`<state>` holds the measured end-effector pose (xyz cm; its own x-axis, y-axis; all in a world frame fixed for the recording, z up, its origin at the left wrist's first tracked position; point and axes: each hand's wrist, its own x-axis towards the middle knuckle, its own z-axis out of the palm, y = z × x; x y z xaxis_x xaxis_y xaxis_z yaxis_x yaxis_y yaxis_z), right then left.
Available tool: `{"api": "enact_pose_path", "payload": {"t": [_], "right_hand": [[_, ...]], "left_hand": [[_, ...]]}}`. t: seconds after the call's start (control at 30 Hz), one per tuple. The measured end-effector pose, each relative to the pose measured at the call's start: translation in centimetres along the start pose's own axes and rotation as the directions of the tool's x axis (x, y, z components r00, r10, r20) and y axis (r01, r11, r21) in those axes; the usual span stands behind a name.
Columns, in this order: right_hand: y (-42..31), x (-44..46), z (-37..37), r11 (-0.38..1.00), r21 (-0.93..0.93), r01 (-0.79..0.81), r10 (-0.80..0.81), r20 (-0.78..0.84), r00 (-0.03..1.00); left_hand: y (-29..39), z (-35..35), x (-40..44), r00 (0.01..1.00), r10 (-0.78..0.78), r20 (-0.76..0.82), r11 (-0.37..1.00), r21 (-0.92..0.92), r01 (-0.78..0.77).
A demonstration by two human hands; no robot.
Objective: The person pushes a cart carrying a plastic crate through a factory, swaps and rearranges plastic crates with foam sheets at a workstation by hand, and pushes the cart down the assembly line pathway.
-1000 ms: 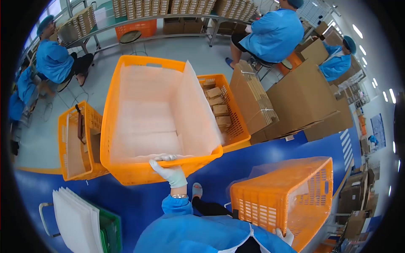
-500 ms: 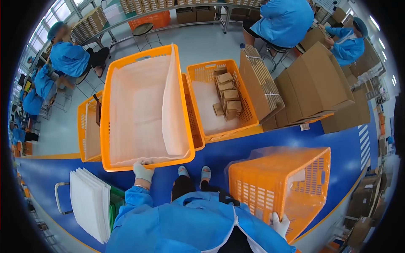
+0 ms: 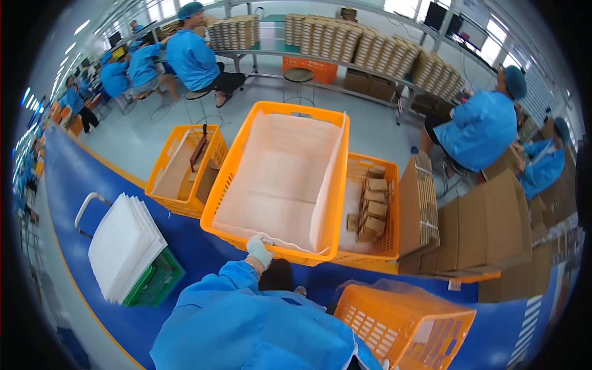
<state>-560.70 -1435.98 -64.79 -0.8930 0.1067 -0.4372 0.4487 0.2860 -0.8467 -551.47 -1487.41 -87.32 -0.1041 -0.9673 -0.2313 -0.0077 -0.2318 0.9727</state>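
Note:
My left hand (image 3: 259,251), in a white glove, is closed on the near rim of a large orange plastic crate (image 3: 213,213). Inside the tilted-up crate, a pale foam sheet (image 3: 277,166) covers the bottom and stands loose along the right side; nothing lies on it. My right hand (image 3: 386,364) is mostly cut off by the bottom edge. Its gloved fingertips show on the rim of a second orange crate (image 3: 370,324), tipped on its side and partly wrapped in clear plastic film.
Behind stand an orange crate (image 3: 166,200) with cardboard and another crate (image 3: 394,216) holding small brown boxes (image 3: 373,209). Cardboard stacks (image 3: 419,213) flank them on the right. White foam sheets (image 3: 123,250) rest on a green crate (image 3: 157,283) at left. Several seated co-workers (image 3: 478,132) are beyond.
The view has swung left and up. Relative to the crates behind, the lined crate has moved right, baring more of the left one. My right hand has dropped almost out of view.

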Motion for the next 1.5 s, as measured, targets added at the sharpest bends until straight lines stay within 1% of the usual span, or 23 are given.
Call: {"api": "enact_pose_path", "payload": {"t": [0.03, 0.07, 0.13, 0.17, 0.27, 0.3, 0.33, 0.37, 0.43, 0.5, 0.57, 0.6, 0.63, 0.67, 0.73, 0.8, 0.83, 0.9, 0.97, 1.03, 1.1, 1.47, 1.5], "right_hand": [[-1.1, 0.4, 0.2, 1.0, -0.005, 0.014, -0.014, 0.018, 1.0], [-1.7, 0.7, 0.2, 0.994, -0.106, 0.036, -0.034, 0.024, 0.999], [-3.2, 0.8, 0.7, 0.882, -0.448, 0.149, -0.145, 0.044, 0.989], [-4.6, 0.3, 1.2, 0.72, -0.661, 0.211, -0.223, 0.067, 0.972], [-4.4, -0.8, 2.7, 0.971, -0.237, 0.008, -0.007, 0.007, 1.0], [-5.0, -1.5, 2.6, 0.955, -0.296, 0.014, -0.002, 0.039, 0.999], [-3.4, -1.3, 2.1, 0.925, -0.368, 0.089, -0.08, 0.04, 0.996], [0.3, -0.1, 0.2, 0.821, -0.544, 0.174, -0.141, 0.102, 0.985], [-2.9, -2.6, 1.8, 0.683, -0.681, 0.264, -0.268, 0.103, 0.958], [-4.9, -4.8, 2.6, 0.743, -0.666, 0.07, -0.002, 0.102, 0.995], [-2.3, -6.1, 3.4, 0.66, -0.735, 0.157, -0.072, 0.146, 0.987], [-3.7, -7.0, 4.2, 0.654, -0.742, 0.147, -0.056, 0.146, 0.988], [-4.3, -7.6, 4.9, 0.662, -0.741, 0.113, -0.011, 0.141, 0.99], [-4.3, -8.4, 5.6, 0.671, -0.736, 0.087, 0.025, 0.139, 0.99], [-3.8, -9.5, 7.0, 0.654, -0.749, 0.107, -0.034, 0.113, 0.993], [-5.5, -10.2, 8.9, 0.594, -0.803, 0.053, 0.113, 0.149, 0.982], [-5.7, -10.8, 9.9, 0.572, -0.818, 0.056, 0.118, 0.149, 0.982], [-5.5, -12.1, 11.7, 0.572, -0.82, 0.033, 0.145, 0.14, 0.98], [-5.1, -13.5, 13.2, 0.546, -0.838, 0.013, 0.191, 0.139, 0.972], [-5.1, -15.3, 13.4, 0.549, -0.836, 0.018, 0.157, 0.124, 0.98], [-3.5, -16.9, 13.9, 0.535, -0.838, 0.11, 0.035, 0.152, 0.988], [0.4, -21.9, 14.7, 0.578, -0.773, 0.261, 0.115, 0.393, 0.912], [0.5, -22.0, 14.9, 0.554, -0.782, 0.286, 0.047, 0.372, 0.927]], "left_hand": [[2.1, 1.6, 0.2, 0.958, -0.282, -0.046, 0.882, -0.406, 0.24], [3.5, 2.3, 0.2, 0.846, -0.531, 0.036, 0.557, -0.737, 0.382], [-1.0, 0.9, 3.5, 0.842, -0.519, 0.147, 0.479, -0.766, 0.429], [-1.8, -0.3, 3.9, 0.885, -0.464, 0.029, 0.681, -0.628, 0.378], [-2.6, -0.3, 4.2, 0.989, -0.148, -0.021, 0.988, 0.036, 0.148], [-0.8, -0.9, 4.5, 0.875, -0.342, 0.343, 0.594, -0.642, 0.484], [1.3, 0.0, 3.3, 0.899, -0.367, 0.24, 0.661, -0.612, 0.434], [-0.7, -1.0, 4.5, 0.907, -0.254, 0.335, 0.698, -0.586, 0.411], [6.1, 1.0, 1.4, 0.713, -0.668, 0.216, 0.558, -0.488, 0.671], [11.3, 1.6, -2.1, 0.476, -0.79, 0.387, 0.493, -0.061, 0.868], [14.0, 5.5, -4.9, 0.762, -0.303, 0.572, 0.951, 0.134, 0.277], [19.1, 7.7, -8.6, 0.735, -0.321, 0.598, 0.946, 0.173, 0.273], [24.8, 14.5, -14.8, 0.618, 0.227, 0.752, 0.972, -0.215, -0.095], [28.7, 17.1, -18.4, 0.368, 0.34, 0.865, 0.926, -0.24, -0.291], [32.4, 21.6, -24.8, -0.367, 0.207, 0.907, 0.838, -0.358, -0.412], [27.7, 25.7, -31.0, -0.798, 0.032, 0.601, 0.843, -0.445, -0.301], [22.8, 27.2, -33.4, -0.909, -0.089, 0.407, 0.791, -0.526, -0.313], [15.4, 27.0, -37.5, -0.775, -0.621, 0.117, 0.561, -0.624, -0.544], [8.3, 24.4, -38.7, -0.568, -0.823, 0.029, 0.29, -0.838, -0.462], [-0.2, 20.4, -37.2, -0.495, -0.837, 0.231, 0.148, -0.776, -0.613], [-3.7, 16.8, -35.3, -0.494, -0.838, 0.231, 0.153, -0.77, -0.62], [-13.7, 8.5, -28.2, -0.475, -0.796, 0.375, 0.006, -0.78, -0.626], [-14.2, 9.8, -28.4, -0.473, -0.826, 0.306, 0.121, -0.723, -0.68]]}}
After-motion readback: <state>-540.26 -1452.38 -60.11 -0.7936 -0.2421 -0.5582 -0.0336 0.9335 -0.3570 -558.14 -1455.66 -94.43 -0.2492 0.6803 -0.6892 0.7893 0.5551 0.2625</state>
